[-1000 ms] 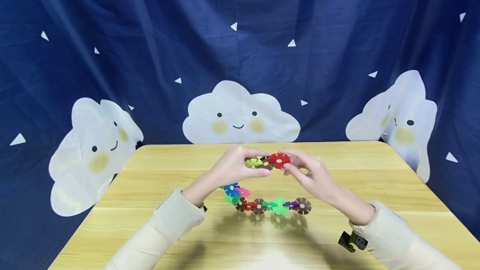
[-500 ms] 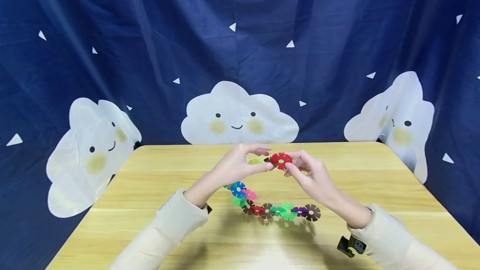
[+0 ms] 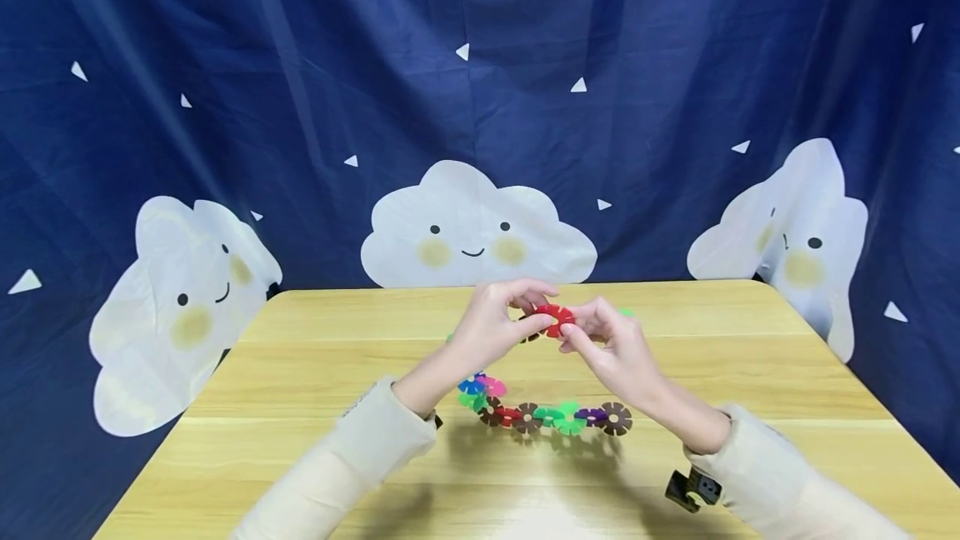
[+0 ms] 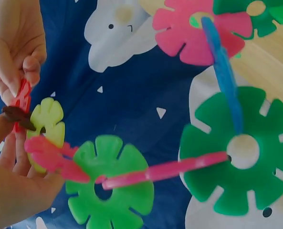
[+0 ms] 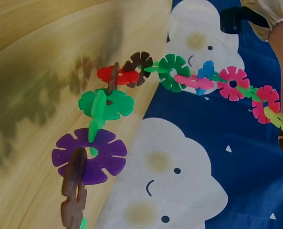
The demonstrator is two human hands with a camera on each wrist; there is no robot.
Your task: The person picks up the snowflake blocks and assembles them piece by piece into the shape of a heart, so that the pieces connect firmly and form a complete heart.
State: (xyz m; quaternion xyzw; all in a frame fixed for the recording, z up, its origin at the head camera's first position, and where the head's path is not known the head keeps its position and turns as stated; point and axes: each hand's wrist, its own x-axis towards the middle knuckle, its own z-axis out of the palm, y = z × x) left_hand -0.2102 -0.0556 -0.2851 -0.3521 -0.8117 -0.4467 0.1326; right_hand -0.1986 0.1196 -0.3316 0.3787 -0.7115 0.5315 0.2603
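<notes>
A chain of slotted plastic flower-shaped discs in several colours hangs from my hands above the table. My left hand (image 3: 487,327) pinches the chain's upper end near a brown disc (image 4: 17,115), its thumb against a red flower disc (image 3: 557,319). Between thumb and fingers, my right hand (image 3: 618,357) grips the red disc's right edge. A yellow-green disc (image 4: 48,117) lies by the left fingers. The chain drops behind the left wrist, then runs right through a light green disc (image 3: 570,419) to a brown end disc (image 3: 616,418). The joint between red and brown is mostly covered by fingers.
The wooden table (image 3: 300,407) lies beneath, with the chain's shadow on it. A dark blue curtain (image 3: 480,107) with smiling clouds hangs behind its far edge. A black camera mount (image 3: 693,490) sits at the right cuff. A green bit (image 3: 626,312) shows beyond the right hand.
My left hand has moved right, and its thumb now lies against the red disc. My right hand has stayed nearly in place. The hanging chain swung right, then slightly back left.
</notes>
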